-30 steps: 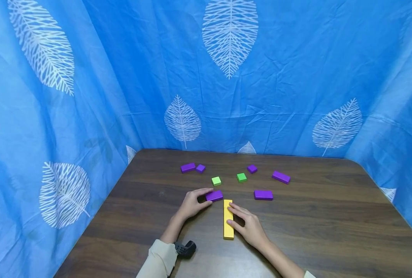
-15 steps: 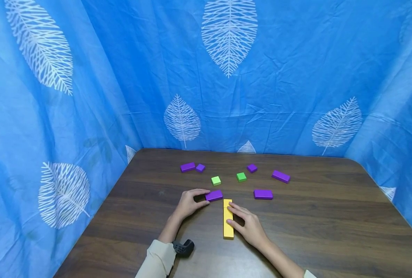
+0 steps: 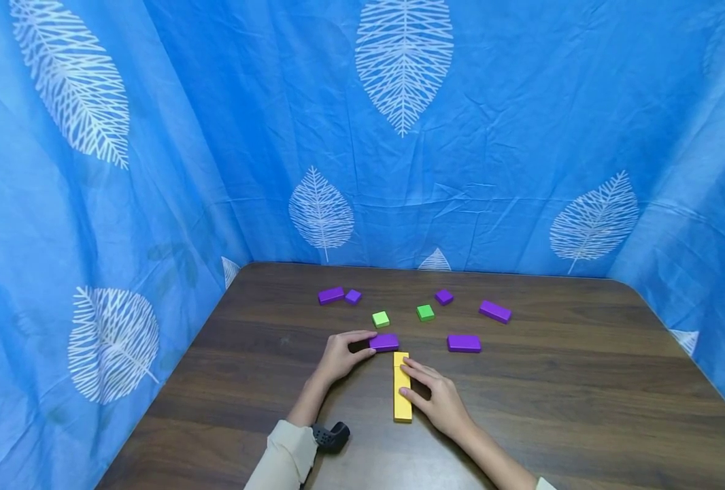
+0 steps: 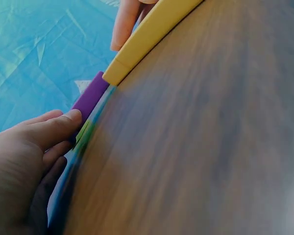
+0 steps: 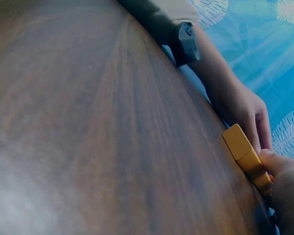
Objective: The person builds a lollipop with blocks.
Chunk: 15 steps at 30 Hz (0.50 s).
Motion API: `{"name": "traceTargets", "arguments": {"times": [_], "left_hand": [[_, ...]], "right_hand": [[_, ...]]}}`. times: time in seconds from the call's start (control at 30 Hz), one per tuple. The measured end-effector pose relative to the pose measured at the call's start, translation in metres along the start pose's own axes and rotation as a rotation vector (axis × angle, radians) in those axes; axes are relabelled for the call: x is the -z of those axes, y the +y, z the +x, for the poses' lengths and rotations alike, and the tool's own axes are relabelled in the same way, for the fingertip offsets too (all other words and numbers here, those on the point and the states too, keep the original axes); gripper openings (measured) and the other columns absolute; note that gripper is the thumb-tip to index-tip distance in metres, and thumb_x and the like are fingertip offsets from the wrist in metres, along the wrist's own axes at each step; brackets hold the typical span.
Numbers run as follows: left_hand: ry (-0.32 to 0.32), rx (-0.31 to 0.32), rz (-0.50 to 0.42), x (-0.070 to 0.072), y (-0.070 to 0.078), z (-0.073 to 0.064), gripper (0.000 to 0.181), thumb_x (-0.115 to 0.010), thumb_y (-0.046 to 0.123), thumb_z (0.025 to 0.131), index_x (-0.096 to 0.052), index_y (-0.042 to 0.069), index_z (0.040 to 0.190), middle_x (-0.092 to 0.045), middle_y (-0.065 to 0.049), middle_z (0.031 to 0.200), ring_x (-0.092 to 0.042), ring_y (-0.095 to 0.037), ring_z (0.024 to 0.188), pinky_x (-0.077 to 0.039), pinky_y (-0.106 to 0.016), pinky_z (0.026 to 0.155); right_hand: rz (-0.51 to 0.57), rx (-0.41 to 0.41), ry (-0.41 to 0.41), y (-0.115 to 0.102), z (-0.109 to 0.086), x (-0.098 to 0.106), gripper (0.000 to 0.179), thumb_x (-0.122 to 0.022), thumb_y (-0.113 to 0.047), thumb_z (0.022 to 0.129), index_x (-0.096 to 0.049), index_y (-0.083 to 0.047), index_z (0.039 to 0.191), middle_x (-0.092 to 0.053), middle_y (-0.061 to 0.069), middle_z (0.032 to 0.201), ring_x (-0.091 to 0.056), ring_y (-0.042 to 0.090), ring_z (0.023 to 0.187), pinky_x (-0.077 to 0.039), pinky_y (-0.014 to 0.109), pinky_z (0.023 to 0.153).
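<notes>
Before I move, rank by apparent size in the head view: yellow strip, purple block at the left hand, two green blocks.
1. Yellow strip
2. Purple block at the left hand
3. Light green block and darker green block: look too alike to rank

Roughly midway between the side edges of the surface (image 3: pixel 558 395), a block row (image 3: pixel 402 406) points toward the far edge, right hand (image 3: pixel 441 403) on it. Just beyond, slightly left, is the held block (image 3: pixel 386 343), left hand (image 3: pixel 336 356) at its left end; well to its right lies another block (image 3: pixel 464 344). Behind sit two small blocks (image 3: pixel 381 320), then a close pair (image 3: pixel 331 295) leftward, a lone piece (image 3: pixel 444 297) rightward and, toward the right edge, an outer piece (image 3: pixel 495 312).
</notes>
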<state>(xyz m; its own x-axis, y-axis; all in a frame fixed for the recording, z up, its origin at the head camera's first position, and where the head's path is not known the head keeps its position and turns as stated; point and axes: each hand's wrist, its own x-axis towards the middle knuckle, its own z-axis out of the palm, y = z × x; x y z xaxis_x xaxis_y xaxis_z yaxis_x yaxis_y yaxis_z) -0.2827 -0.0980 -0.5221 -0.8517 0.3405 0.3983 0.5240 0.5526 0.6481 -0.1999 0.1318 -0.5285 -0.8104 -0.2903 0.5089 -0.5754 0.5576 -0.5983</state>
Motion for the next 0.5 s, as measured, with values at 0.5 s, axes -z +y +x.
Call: {"name": "traceTargets", "arguments": {"times": [0.5], "left_hand": [[-0.091,-0.071,-0.038,-0.017,0.009,0.014,0.033,-0.069,0.023,0.084,-0.067,0.013,0.116,-0.065,-0.002,0.113,-0.057,-0.016,0.108,-0.044,-0.033,0.094]], "right_hand": [[-0.001,-0.007,-0.01,-0.002,0.0,0.001,0.043,-0.072,-0.026,0.08,-0.064,-0.006,0.117,-0.057,0.007,0.125,-0.054,0.025,0.113,-0.043,0.044,0.093]]}}
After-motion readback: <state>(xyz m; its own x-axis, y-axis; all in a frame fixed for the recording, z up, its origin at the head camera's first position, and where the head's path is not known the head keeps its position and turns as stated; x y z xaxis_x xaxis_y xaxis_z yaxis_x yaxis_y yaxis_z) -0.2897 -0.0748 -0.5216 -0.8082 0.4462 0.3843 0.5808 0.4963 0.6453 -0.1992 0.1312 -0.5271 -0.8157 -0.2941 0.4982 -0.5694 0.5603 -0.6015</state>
